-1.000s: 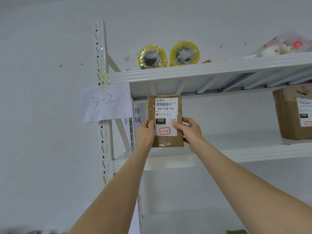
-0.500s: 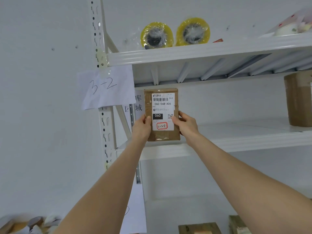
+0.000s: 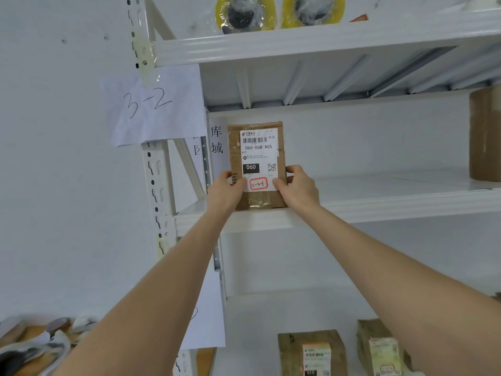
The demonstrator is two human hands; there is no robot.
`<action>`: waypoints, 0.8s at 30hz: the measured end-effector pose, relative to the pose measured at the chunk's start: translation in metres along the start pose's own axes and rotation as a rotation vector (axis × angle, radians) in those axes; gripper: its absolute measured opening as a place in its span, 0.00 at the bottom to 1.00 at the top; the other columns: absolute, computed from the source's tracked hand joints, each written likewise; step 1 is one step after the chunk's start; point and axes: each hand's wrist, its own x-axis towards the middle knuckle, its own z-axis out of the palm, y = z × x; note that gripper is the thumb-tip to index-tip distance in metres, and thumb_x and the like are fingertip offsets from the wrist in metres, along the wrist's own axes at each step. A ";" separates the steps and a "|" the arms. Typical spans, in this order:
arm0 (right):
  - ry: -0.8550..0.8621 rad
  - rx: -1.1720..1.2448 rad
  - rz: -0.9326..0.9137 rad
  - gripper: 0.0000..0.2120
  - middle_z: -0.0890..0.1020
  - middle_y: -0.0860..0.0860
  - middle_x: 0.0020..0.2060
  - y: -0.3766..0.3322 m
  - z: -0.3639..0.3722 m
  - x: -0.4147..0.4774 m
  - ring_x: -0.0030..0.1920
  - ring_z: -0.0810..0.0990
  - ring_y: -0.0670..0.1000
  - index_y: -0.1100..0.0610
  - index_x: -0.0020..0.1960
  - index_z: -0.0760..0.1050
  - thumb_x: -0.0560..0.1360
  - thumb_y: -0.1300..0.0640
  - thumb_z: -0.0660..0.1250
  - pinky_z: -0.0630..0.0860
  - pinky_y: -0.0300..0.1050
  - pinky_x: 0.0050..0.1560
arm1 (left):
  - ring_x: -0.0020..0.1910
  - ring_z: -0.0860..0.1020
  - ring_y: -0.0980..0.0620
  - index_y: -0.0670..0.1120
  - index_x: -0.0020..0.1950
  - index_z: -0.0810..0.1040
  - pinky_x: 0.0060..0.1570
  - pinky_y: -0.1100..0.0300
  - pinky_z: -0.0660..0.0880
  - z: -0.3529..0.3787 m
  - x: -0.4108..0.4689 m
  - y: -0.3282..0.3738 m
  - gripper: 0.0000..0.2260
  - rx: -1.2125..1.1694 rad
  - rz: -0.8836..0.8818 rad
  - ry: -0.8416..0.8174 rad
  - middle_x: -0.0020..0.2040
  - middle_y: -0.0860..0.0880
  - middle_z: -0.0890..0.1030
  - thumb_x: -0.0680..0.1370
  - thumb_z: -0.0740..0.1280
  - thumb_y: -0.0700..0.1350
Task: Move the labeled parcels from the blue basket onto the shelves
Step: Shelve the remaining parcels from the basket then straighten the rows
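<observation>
At the bottom, lower shelf: two labeled parcels [image 3: 311, 354] stand below the forearms, already placed — any slip from above would drop toward them.
Left hand [image 3: 226, 192]: the grip is closed on the lower left edge of the held parcel [image 3: 257, 164], thumb on the front face, the other fingers hidden behind.
Right hand [image 3: 296, 188]: the grip is closed on the lower right edge, thumb pressing just beside the red-framed handwritten sticker [image 3: 259, 184].
Where the parcel is: upright on the middle shelf [image 3: 379, 210], at its left end, its bottom edge at or on the front lip — I cannot tell whether its weight is fully on the board yet.
Risk, tipping: judging by its shape, the box is tall and thin and stands on a narrow edge; let go too early and it may fall forward off the lip.
Risk, position: it sits close to the front, so a brush from a withdrawing wrist could pull it out.
Risk, left side: the upright post [image 3: 160, 185] and the hanging paper sign [image 3: 154, 104] marked 3-2 are just beside the left hand; a knuckle could catch the paper.
Risk, label: thumbs cover part of the shipping label [image 3: 257, 147]; sliding them off could scuff it.
Farther right: a larger brown box [image 3: 485, 134] stands well apart, no obstacle.
Top shelf: two yellow tape rolls [image 3: 279, 12] rest near the front edge — a jolt to the frame might roll them.
</observation>
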 end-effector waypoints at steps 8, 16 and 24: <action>-0.002 -0.106 -0.038 0.16 0.81 0.52 0.55 0.002 0.005 0.005 0.53 0.78 0.54 0.55 0.63 0.68 0.77 0.50 0.63 0.69 0.43 0.47 | 0.51 0.80 0.45 0.49 0.58 0.74 0.53 0.45 0.78 0.000 0.008 -0.005 0.12 0.021 0.006 -0.062 0.54 0.47 0.82 0.76 0.64 0.50; -0.029 -0.120 -0.043 0.16 0.80 0.52 0.55 0.004 0.009 0.013 0.54 0.78 0.55 0.55 0.63 0.66 0.78 0.50 0.63 0.68 0.43 0.47 | 0.55 0.79 0.44 0.48 0.58 0.73 0.56 0.45 0.77 0.003 0.023 -0.008 0.11 0.019 -0.009 -0.105 0.56 0.46 0.81 0.76 0.63 0.45; -0.055 -0.106 -0.028 0.16 0.80 0.52 0.56 0.006 0.016 0.024 0.54 0.77 0.55 0.55 0.63 0.66 0.78 0.51 0.63 0.67 0.43 0.46 | 0.56 0.77 0.43 0.47 0.61 0.72 0.58 0.45 0.76 0.008 0.039 -0.014 0.12 0.053 -0.022 -0.121 0.58 0.45 0.80 0.78 0.62 0.45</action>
